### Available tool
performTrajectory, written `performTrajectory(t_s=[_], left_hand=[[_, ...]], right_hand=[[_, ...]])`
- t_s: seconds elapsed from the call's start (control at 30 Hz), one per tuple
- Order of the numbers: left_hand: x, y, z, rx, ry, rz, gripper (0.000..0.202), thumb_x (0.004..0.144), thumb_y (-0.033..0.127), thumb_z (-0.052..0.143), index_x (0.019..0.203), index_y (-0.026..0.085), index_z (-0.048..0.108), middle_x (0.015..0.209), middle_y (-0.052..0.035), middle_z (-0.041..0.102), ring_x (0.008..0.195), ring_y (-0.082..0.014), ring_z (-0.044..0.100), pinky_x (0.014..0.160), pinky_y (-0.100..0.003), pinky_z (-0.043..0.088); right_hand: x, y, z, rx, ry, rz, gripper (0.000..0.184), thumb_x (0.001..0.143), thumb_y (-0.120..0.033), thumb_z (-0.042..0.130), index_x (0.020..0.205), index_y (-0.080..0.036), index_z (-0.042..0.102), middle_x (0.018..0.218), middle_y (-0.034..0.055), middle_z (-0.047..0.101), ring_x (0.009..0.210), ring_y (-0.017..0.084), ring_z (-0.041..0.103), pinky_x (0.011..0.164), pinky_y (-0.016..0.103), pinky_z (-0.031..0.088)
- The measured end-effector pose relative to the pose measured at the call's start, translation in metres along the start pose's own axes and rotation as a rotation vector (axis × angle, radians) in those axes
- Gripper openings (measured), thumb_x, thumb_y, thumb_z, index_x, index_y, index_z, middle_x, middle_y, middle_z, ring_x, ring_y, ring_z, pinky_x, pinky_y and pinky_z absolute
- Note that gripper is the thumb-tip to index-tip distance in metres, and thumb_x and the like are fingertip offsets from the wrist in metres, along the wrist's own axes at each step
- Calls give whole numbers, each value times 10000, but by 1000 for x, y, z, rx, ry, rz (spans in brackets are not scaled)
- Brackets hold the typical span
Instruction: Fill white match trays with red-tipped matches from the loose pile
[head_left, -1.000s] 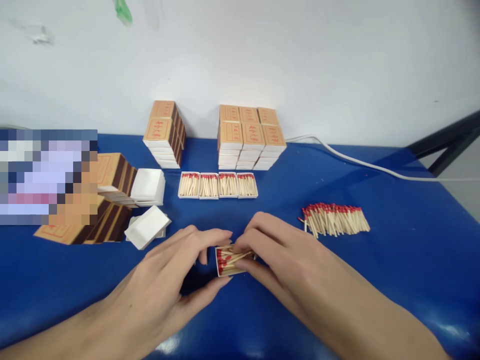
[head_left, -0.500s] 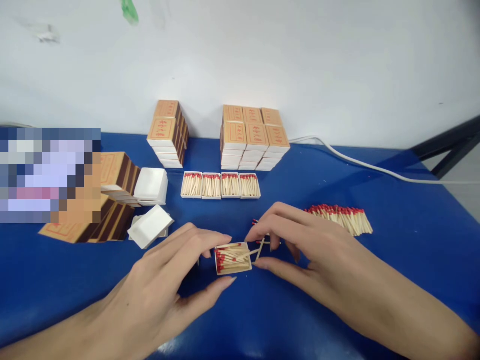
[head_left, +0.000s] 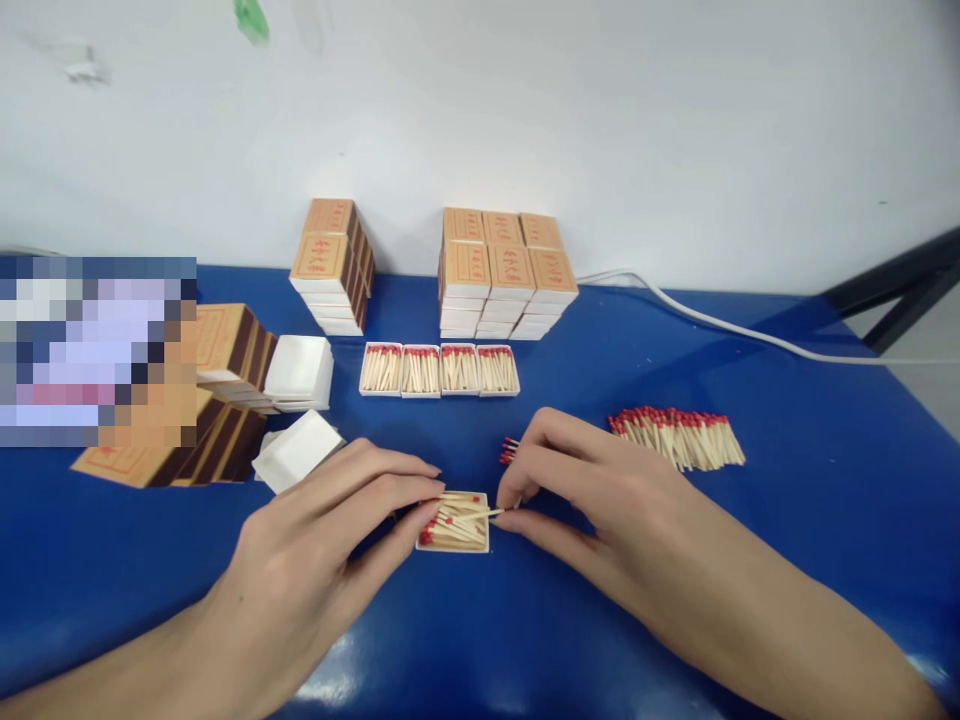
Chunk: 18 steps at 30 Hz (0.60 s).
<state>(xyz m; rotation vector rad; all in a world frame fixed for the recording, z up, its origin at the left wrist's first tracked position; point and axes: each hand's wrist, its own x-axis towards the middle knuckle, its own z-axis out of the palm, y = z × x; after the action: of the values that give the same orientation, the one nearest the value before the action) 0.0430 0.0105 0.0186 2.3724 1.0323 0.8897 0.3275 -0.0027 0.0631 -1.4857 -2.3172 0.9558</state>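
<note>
head view: from my remote seat, the matchbox tray [head_left: 459,550] lies on the counter [head_left: 450,640] between both hands, long axis left to right. the right hand [head_left: 600,485] sits just off its right end, fingertips nearly together, pinching a match [head_left: 480,515]. the left hand [head_left: 330,535], nearer, bunches its fingertips over the left end; i can't tell whether it grips anything.

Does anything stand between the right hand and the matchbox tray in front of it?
Nothing visible does. Only a match spans the gap, running from the tray over its right rim to the right hand's fingers. The left hand covers the tray's left end.
</note>
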Motion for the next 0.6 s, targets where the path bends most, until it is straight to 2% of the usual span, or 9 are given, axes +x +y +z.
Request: performTrajectory(t_s=[0.23,0.43,0.6], left_hand=[[2,1,2,-33,6,-40,137,1147,174,701,1205,288,751,1199,30,821,1062,-90,809,981,-201,653],[3,0,0,-51,3,-72,104,1135,189,711,1133,291,734,1142,35,826,1011,-100,818,920,-212,662],[3,1,0,-57,-12,-87,109,1133,191,703,1135,297,730,1130,43,818,988,-96,819,888,-204,661]], right_hand=[[1,2,-2,-18,22,-40,102,1180,-323,669,1087,-301,704,1173,25,678,968,190,688,810,341,545],[1,-3,1,-1,2,-45,120,1168,-268,679,1051,-289,695,1128,6,685,993,186,695,825,341,538],[2,-6,5,20,-14,-63,134,1186,-283,653,1058,-281,693,1097,-12,683,942,161,675,810,337,523]])
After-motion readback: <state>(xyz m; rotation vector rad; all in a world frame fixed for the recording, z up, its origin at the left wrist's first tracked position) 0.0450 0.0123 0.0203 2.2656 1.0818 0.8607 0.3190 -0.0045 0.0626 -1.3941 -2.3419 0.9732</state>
